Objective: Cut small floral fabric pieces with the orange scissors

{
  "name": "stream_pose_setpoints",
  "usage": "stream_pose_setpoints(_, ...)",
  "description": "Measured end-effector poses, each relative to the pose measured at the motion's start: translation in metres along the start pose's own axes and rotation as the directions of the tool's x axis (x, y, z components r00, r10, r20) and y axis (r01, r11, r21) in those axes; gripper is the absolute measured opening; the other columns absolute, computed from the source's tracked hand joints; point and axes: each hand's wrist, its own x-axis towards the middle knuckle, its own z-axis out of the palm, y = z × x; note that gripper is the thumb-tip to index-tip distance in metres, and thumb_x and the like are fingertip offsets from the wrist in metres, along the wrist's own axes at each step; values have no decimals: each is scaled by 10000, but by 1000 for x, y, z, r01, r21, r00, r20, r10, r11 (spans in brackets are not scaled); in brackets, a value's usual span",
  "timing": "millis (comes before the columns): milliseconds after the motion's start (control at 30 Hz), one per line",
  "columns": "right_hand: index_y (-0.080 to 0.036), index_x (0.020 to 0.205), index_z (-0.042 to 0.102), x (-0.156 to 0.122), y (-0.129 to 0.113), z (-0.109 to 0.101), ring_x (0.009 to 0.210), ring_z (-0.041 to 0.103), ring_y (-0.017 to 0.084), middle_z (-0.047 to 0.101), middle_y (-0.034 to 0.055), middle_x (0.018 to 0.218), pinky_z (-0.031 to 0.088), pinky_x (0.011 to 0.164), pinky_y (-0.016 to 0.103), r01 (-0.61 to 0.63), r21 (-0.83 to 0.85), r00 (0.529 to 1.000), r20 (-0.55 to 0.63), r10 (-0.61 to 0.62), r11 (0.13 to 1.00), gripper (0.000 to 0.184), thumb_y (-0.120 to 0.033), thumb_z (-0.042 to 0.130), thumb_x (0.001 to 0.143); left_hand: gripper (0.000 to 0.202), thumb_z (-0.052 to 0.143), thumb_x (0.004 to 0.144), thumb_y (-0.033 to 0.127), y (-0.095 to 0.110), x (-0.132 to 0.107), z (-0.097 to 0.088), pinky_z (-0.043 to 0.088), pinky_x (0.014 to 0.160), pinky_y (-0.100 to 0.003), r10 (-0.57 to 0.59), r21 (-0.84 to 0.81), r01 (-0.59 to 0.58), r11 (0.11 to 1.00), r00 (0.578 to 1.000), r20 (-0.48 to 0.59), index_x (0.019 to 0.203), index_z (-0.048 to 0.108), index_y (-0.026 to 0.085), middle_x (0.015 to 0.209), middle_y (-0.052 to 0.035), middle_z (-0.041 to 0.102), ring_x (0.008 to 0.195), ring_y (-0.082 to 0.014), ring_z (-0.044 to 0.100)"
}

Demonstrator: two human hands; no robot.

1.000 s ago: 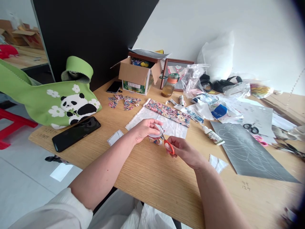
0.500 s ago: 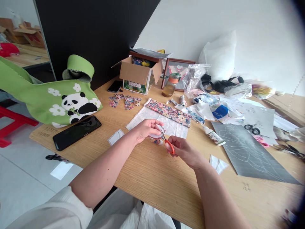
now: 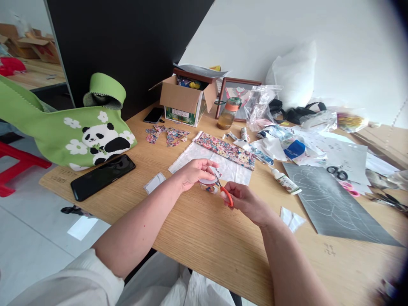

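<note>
In my right hand (image 3: 239, 196) is a pair of orange-handled scissors (image 3: 228, 197), thumb and fingers wrapped around the handles. Their blades reach up to a small piece of floral fabric (image 3: 208, 187), which my left hand (image 3: 199, 173) pinches between thumb and fingers. Part of this piece is covered by the fingers, so its full outline is hidden. Just behind the hands lies a larger floral cloth (image 3: 228, 151), folded over so that its white underside (image 3: 188, 158) shows. Cut floral pieces (image 3: 174, 136) rest farther back on the left.
A black phone (image 3: 103, 177) and a green panda bag (image 3: 95, 131) are at left. Behind stand an open carton (image 3: 181, 97) and a drink bottle (image 3: 228, 114). To the right lie a glue bottle (image 3: 285, 181), a dark patterned sheet (image 3: 334, 204) and black-handled scissors (image 3: 337, 172).
Hardly anything differs. The fabric piece and the scissors have shifted very slightly at the blades, while both hands stay in nearly the same place.
</note>
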Motion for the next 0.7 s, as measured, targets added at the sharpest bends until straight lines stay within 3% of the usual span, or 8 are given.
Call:
stream_pose_setpoints(333, -199, 688, 487, 0, -1, -1, 537, 358, 98, 421, -49, 596, 272, 498, 252, -9, 10, 1000, -9, 9, 1000, 465, -625, 667, 736, 403, 683, 664, 94, 3, -1, 1, 495, 679, -292, -11, 52, 13, 999, 999, -32, 1060, 610, 89, 764, -13, 588, 648, -118, 608)
stream_pose_setpoints(700, -193, 692, 509, -1, -6, 1, 536, 400, 107, 486, -30, 596, 291, 496, 257, -53, 20, 999, 3, 53, 998, 491, -650, 689, 697, 411, 710, 638, 98, 2, -1, 1, 448, 691, -264, 26, 83, -23, 996, 999, -31, 1039, 622, 90, 752, -12, 598, 648, -100, 582)
